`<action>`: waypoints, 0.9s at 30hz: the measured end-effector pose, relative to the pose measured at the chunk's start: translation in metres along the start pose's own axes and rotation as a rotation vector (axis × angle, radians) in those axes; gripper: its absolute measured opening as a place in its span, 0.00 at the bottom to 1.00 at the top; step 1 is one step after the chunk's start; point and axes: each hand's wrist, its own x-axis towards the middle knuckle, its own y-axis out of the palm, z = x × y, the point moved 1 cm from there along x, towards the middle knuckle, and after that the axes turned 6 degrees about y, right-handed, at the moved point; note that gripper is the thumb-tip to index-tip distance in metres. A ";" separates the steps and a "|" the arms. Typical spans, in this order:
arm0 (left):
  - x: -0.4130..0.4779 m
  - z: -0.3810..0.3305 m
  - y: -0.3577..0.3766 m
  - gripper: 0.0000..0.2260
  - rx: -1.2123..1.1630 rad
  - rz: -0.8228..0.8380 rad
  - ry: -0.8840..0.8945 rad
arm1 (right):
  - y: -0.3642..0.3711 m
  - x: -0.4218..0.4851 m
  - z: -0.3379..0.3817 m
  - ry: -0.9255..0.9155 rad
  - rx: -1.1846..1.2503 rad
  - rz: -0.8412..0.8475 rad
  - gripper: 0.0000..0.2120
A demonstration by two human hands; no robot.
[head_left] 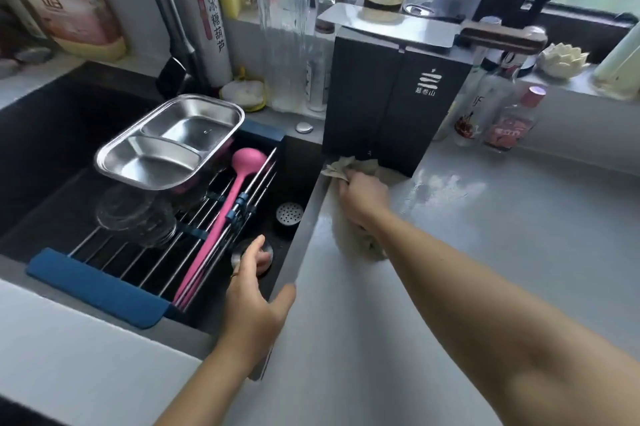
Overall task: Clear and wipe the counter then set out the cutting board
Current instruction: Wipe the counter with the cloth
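Observation:
My right hand (362, 195) presses a crumpled beige cloth (341, 167) onto the grey counter (485, 252), right at the foot of a black box (388, 103) beside the sink edge. A wet streak shines on the counter just right of the cloth. My left hand (254, 294) hovers with its fingers apart over the corner of the dark sink (52, 135), its thumb near the counter's edge, holding nothing. No cutting board is in view.
A roll-up drying rack (104, 287) spans the sink, carrying a divided steel tray (169, 143), a pink ladle (228, 218) and an upturned glass. A cleaver (398, 26) lies on top of the black box. Bottles and jars crowd the windowsill and back right.

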 end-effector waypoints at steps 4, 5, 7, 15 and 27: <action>-0.013 0.007 -0.023 0.25 0.074 -0.103 -0.003 | 0.021 -0.058 0.015 -0.119 0.040 -0.015 0.16; -0.015 0.008 -0.027 0.25 0.093 -0.120 -0.010 | 0.029 -0.079 0.022 -0.134 0.053 0.004 0.15; -0.018 0.011 -0.035 0.24 0.100 -0.128 -0.018 | 0.045 -0.121 0.041 -0.169 0.077 0.072 0.15; -0.027 0.008 -0.058 0.26 0.035 -0.113 0.075 | 0.010 -0.154 0.035 0.224 0.756 0.069 0.16; -0.039 0.030 -0.075 0.20 0.057 -0.003 0.099 | -0.011 -0.172 -0.071 0.488 -0.012 -0.190 0.16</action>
